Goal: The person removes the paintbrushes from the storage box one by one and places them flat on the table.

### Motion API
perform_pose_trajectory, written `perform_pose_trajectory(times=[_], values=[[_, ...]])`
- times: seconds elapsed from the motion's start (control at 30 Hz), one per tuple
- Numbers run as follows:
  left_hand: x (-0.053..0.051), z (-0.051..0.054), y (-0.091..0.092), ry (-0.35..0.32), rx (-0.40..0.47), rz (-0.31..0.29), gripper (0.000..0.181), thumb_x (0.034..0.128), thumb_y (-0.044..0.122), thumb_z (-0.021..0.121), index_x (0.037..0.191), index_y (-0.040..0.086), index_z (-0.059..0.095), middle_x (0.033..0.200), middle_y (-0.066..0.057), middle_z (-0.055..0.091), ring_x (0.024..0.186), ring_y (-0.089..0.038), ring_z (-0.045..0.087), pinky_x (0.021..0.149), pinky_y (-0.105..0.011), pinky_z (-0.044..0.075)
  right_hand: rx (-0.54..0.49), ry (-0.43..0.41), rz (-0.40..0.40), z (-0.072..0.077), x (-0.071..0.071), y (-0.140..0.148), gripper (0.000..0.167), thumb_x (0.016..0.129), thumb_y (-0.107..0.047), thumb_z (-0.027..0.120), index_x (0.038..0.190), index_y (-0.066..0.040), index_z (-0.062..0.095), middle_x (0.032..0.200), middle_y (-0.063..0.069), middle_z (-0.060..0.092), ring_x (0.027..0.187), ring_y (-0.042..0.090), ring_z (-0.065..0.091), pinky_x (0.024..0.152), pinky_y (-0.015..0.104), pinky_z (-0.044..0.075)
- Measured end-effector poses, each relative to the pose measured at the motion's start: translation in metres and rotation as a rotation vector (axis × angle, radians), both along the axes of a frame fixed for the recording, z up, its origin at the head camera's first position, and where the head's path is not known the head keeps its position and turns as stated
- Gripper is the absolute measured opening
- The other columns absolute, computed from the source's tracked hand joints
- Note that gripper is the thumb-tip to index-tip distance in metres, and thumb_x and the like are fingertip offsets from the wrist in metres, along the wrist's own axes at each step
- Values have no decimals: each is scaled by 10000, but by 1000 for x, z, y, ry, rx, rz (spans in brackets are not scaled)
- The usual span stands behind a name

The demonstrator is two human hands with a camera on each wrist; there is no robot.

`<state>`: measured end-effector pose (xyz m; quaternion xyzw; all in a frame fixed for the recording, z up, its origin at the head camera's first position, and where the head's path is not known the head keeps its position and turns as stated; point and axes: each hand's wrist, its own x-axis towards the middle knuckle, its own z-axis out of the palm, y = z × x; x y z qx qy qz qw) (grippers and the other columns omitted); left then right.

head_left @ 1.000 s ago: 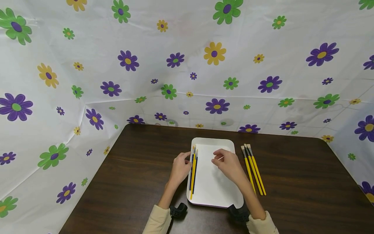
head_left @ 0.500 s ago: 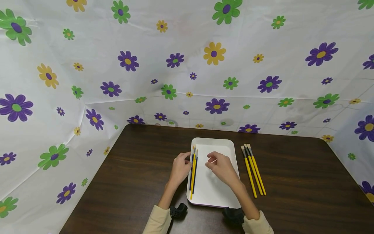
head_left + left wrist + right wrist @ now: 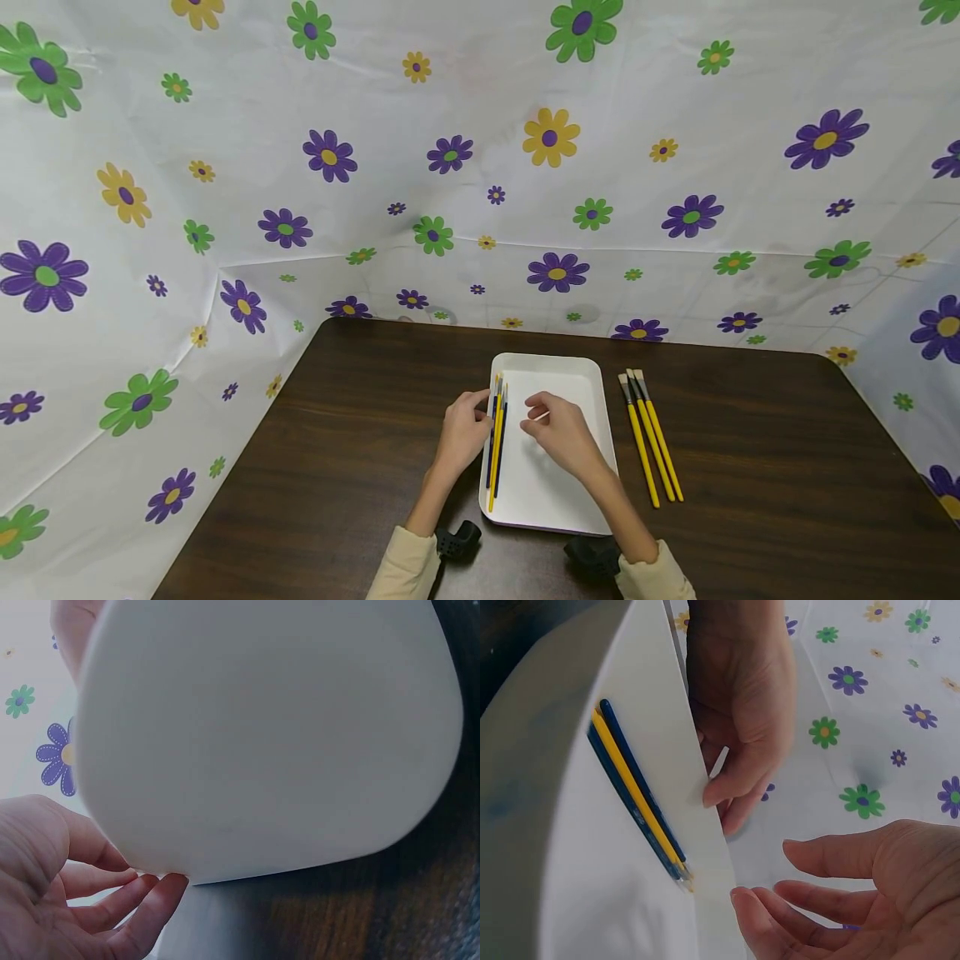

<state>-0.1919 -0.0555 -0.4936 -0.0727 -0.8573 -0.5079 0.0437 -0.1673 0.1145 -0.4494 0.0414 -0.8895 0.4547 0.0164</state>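
A white tray (image 3: 557,492) lies on the dark table. Along its left side rest three thin paintbrushes: a yellow paintbrush (image 3: 496,458) between two dark blue paintbrushes (image 3: 637,787), bristles toward the far end. My left hand (image 3: 463,427) is at the tray's left rim, its thumb and fingertips pinching the edge in the left wrist view. Above the tray hovers my right hand (image 3: 562,433), fingers loosely bent with nothing between them, to the right of the thin brushes. Beside the tray on the right lie three larger yellow-handled paintbrushes (image 3: 652,442), bristles away from me.
The brown wood-grain table (image 3: 757,450) extends to both sides. A white cloth with printed flowers (image 3: 465,200) hangs behind and at the sides. Black wrist devices (image 3: 459,541) sit below both hands, near the tray's front edge.
My right hand has shifted left over the tray, away from the larger paintbrushes. My left hand stays at the rim, and the paintbrushes have not moved.
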Motion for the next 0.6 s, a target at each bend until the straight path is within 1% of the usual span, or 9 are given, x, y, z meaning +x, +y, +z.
perform_pose_trajectory(times=[0.17, 0.37, 0.6], values=[[0, 0, 0, -8, -7, 1, 417, 919, -63, 618, 1334, -98, 636, 1235, -235, 637, 918, -315, 699, 740, -409, 606, -1, -14, 13, -2, 0, -3, 258, 888, -17, 749, 1123, 77, 697, 915, 98, 697, 834, 240, 685, 676, 344, 570], [0, 1, -1, 1, -15, -2, 418, 911, -65, 616, 1327, -96, 642, 1231, -230, 645, 918, -310, 702, 742, -404, 605, 7, -28, 36, -4, 0, -9, 259, 886, -8, 747, 1121, 83, 692, 915, 101, 695, 827, 233, 684, 668, 342, 568], [-2, -1, -1, 16, -18, -3, 421, 892, -82, 614, 1311, -101, 650, 1216, -231, 652, 898, -305, 709, 722, -389, 606, 14, -35, 61, -10, 1, -16, 253, 879, 9, 745, 1113, 85, 689, 911, 102, 690, 825, 230, 688, 699, 356, 569]])
